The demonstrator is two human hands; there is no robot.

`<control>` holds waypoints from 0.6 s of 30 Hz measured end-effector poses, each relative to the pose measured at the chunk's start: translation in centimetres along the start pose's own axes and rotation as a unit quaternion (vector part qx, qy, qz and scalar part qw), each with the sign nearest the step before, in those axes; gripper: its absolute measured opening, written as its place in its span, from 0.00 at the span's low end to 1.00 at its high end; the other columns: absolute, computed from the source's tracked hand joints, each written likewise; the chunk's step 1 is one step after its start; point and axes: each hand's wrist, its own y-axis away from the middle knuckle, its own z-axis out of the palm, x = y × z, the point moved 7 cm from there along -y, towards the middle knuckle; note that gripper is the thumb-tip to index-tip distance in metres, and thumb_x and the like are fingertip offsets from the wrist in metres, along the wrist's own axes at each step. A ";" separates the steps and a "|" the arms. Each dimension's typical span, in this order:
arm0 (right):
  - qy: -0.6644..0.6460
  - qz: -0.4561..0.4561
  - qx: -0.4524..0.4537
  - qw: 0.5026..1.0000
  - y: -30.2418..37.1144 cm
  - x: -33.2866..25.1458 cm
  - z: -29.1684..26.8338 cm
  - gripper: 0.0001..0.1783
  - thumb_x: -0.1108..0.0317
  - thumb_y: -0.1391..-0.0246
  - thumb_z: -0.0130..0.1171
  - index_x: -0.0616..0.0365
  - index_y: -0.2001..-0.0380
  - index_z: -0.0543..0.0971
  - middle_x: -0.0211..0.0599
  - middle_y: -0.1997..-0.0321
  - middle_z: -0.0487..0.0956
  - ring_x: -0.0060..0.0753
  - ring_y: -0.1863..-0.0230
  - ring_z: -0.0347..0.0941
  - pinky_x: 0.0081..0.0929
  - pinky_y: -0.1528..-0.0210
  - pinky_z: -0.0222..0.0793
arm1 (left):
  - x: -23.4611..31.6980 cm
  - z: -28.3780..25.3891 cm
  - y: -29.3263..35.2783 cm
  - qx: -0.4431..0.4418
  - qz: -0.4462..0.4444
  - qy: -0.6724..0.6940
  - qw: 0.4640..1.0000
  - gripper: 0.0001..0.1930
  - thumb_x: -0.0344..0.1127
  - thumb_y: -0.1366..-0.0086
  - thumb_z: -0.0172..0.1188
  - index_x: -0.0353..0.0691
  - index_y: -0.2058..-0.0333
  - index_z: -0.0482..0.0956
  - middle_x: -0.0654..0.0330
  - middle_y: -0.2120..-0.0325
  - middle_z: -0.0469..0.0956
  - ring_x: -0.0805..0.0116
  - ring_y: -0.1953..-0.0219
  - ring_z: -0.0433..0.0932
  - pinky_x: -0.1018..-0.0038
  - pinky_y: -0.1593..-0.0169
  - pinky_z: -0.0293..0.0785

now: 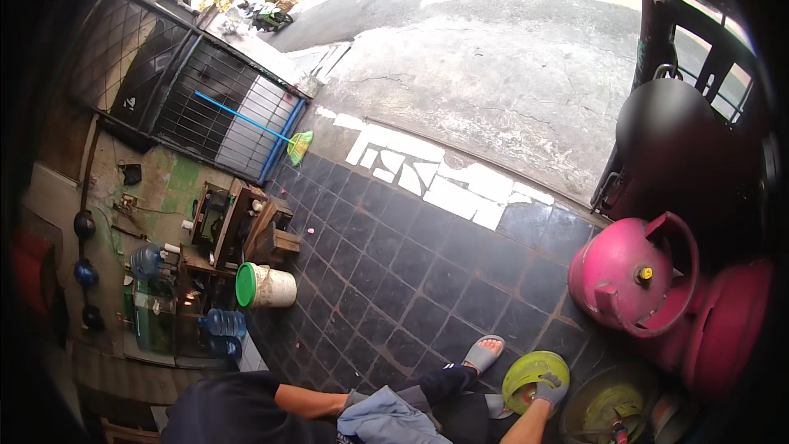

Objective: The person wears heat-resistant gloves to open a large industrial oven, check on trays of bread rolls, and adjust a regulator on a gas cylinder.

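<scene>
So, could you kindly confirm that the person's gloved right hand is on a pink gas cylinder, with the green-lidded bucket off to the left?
Not quite: the head view shows the gloved right hand on a green gas cylinder, not a pink one. The green-lidded bucket is indeed off to the left.

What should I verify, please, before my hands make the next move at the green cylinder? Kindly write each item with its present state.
1. Right hand on the green cylinder: ok, it is touching the top.
2. Right hand covered: ok, it wears a grey glove.
3. Left hand hold on the blue-grey cloth: cannot tell, the cloth hides most of the hand.
4. Toes protected: not ok, the open sandal leaves them bare near the cylinder.
5. Yellow cap tight: cannot tell, it only shows as sitting on the pink cylinder.
</scene>
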 end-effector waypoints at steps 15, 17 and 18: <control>0.271 -0.220 -0.196 0.916 -9.7 -7.5 7.0 0.18 0.88 0.54 0.64 0.62 0.62 0.72 0.36 0.66 0.77 0.29 0.64 0.78 0.30 0.57 0.82 | 0.5 -0.2 0.4 -0.019 0.010 0.010 1.000 0.18 0.35 0.20 0.53 0.35 0.37 0.75 0.57 0.49 0.80 0.69 0.51 0.80 0.73 0.45 0.77; 0.254 -0.213 -0.208 0.920 -8.7 -7.8 9.1 0.15 0.85 0.49 0.65 0.61 0.61 0.72 0.36 0.64 0.77 0.30 0.61 0.78 0.32 0.55 0.83 | 0.8 -0.3 0.1 -0.017 0.012 0.000 1.000 0.18 0.35 0.20 0.53 0.35 0.37 0.75 0.58 0.50 0.80 0.69 0.51 0.80 0.73 0.46 0.77; 0.206 -0.176 -0.240 0.932 -7.2 -7.6 10.4 0.13 0.84 0.46 0.64 0.61 0.61 0.72 0.37 0.64 0.77 0.32 0.61 0.78 0.35 0.53 0.83 | 0.6 -0.4 -0.1 -0.012 0.013 0.001 1.000 0.18 0.35 0.20 0.53 0.35 0.37 0.75 0.58 0.50 0.80 0.69 0.52 0.80 0.73 0.46 0.77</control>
